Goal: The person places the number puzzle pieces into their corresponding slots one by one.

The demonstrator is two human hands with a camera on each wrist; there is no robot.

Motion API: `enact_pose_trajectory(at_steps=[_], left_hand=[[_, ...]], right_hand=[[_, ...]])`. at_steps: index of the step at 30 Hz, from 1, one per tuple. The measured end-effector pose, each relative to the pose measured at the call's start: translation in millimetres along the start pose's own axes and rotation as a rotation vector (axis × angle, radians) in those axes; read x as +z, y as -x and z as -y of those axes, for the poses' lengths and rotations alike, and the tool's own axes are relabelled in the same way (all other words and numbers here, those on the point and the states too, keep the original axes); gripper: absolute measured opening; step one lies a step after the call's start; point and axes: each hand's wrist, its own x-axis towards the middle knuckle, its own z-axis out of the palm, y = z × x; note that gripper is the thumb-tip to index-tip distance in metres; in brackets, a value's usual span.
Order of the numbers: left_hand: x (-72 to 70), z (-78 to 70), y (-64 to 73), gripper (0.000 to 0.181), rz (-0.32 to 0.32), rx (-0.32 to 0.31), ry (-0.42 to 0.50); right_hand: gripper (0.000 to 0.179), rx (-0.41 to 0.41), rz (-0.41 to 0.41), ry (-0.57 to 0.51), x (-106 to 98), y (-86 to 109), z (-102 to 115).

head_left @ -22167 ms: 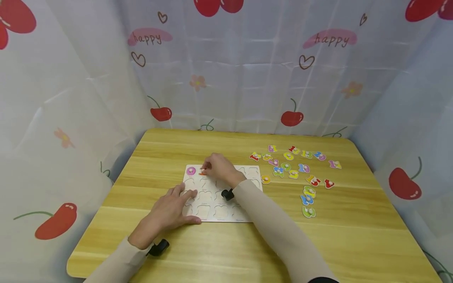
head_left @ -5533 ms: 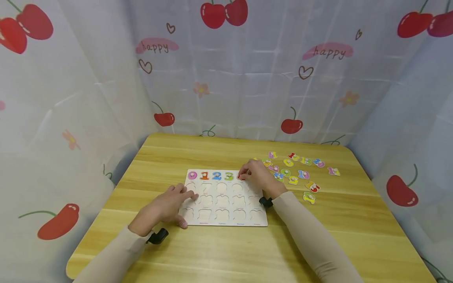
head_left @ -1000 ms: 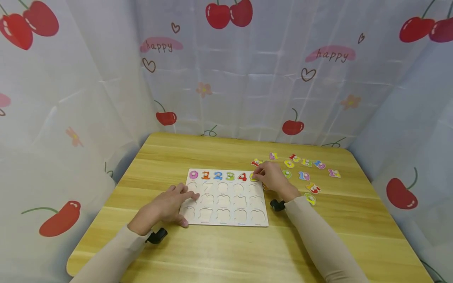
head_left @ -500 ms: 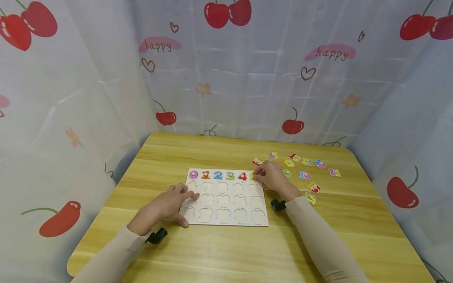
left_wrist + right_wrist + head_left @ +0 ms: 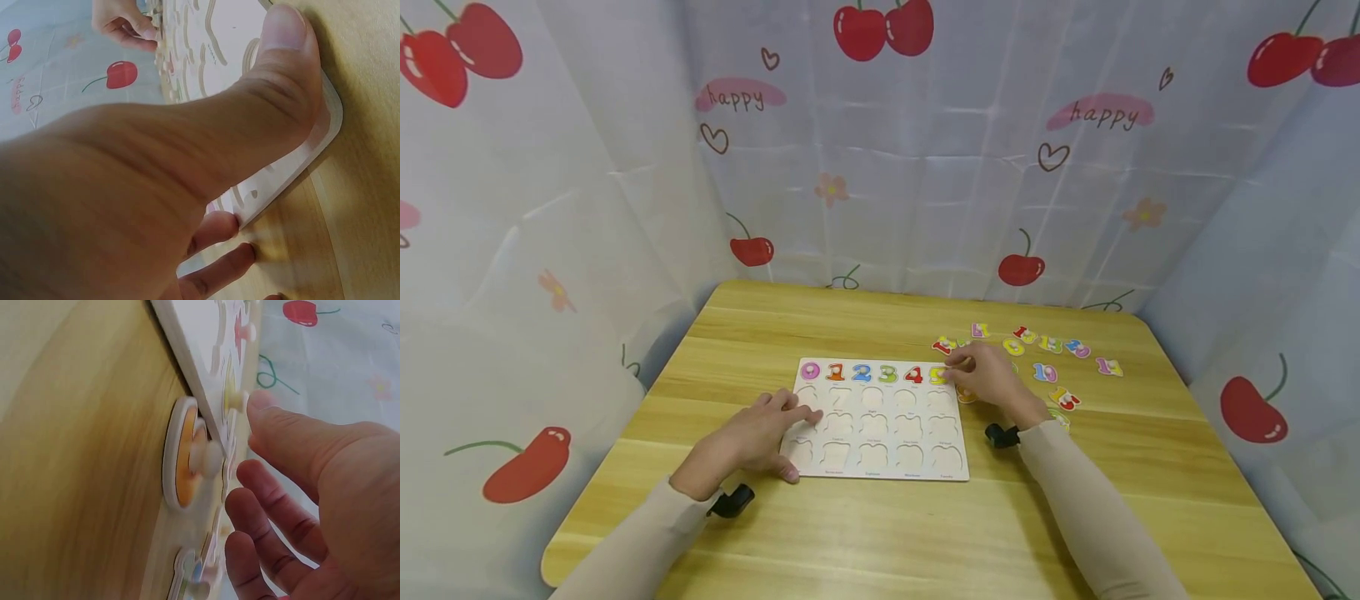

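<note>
A white number puzzle board [image 5: 850,476] lies on the table. Along its back row sit the 0 piece [image 5: 810,371], 1 piece [image 5: 835,372], 2, 3, 4 piece [image 5: 913,376] and yellow 5 piece [image 5: 937,377]. My left hand [image 5: 752,435] rests on the board's left side, fingers spread; its thumb [image 5: 284,69] lies over the near corner. My right hand [image 5: 991,382] is beside the 5 at the back right corner. In the right wrist view its thumb [image 5: 278,422] is right by the 5's knob [image 5: 237,401], with the fingers apart from the thumb, pinching nothing.
An orange knobbed piece [image 5: 184,469] lies beside the board's right edge, under the right hand. Several loose number pieces, such as a blue-purple 10 [image 5: 1045,372] and a red-yellow 15 [image 5: 1065,399], scatter over the table's back right. A cherry-print curtain [image 5: 895,192] surrounds the table [image 5: 850,542].
The 1, 2, 3, 4 and 5 pieces have gone into the back row since the earliest frame. Just now my right hand has let go of the 5 and shifted slightly right. The left stays put.
</note>
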Motion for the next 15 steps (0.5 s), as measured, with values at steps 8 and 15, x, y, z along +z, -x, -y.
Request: enact_pose_trajectory(at_steps=[8, 15], left_hand=[[-1.0, 0.0, -0.2, 0.096, -0.003, 0.004, -0.004], [-0.1, 0.6, -0.1, 0.095, 0.004, 0.001, -0.001]], right_hand=[[0.024, -0.028, 0.005, -0.012, -14, 12.2, -14], [0.021, -0.167, 0.040, -0.017, -17, 22.5, -30]])
